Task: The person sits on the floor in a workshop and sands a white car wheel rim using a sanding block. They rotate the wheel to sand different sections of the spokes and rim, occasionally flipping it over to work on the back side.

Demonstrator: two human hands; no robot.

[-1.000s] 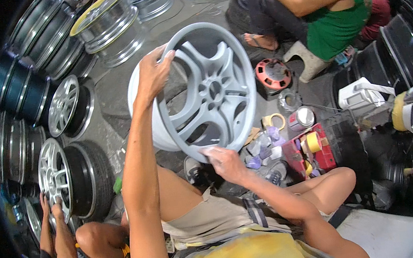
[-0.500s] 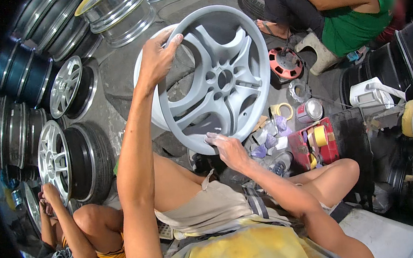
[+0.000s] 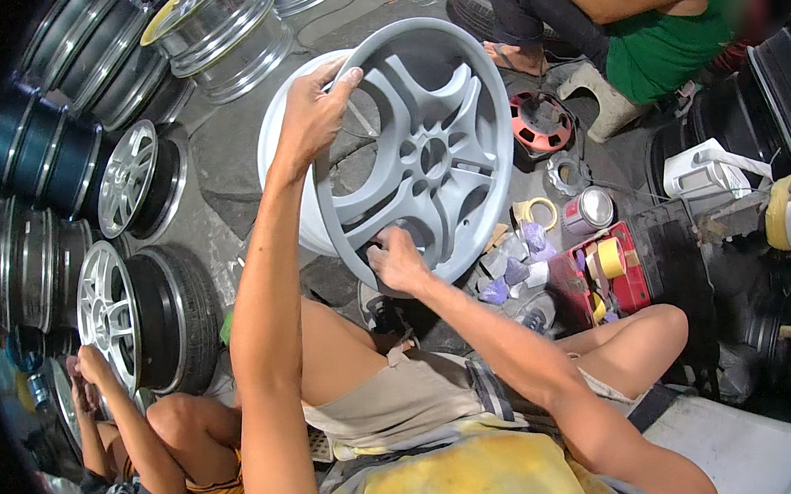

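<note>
A grey wheel rim [image 3: 448, 199] with forked spokes is held up, tilted, in front of me. My left hand [image 3: 314, 114] is wrapped round its upper left edge, thumb on the front lip. At the wheel's lower part, my right hand [image 3: 399, 260] has curled fingers against the inner side of the lip, near the end of a lower spoke. Anything between those fingers is hidden. Behind the wheel, its pale barrel [image 3: 276, 177] shows on the left.
Silver wheels [image 3: 105, 299] and tyres line the left, where another person's hands [image 3: 89, 372] work. A person in green [image 3: 657, 41] sits at upper right. A red toolbox [image 3: 629, 296], a can [image 3: 588, 212], tape [image 3: 537, 214] and purple scraps [image 3: 516, 272] lie right of the wheel.
My right hand has shifted left and up from the bottom edge onto the inner lip, its fingers now more curled. The wheel has turned slightly, with my left hand still gripping it.
</note>
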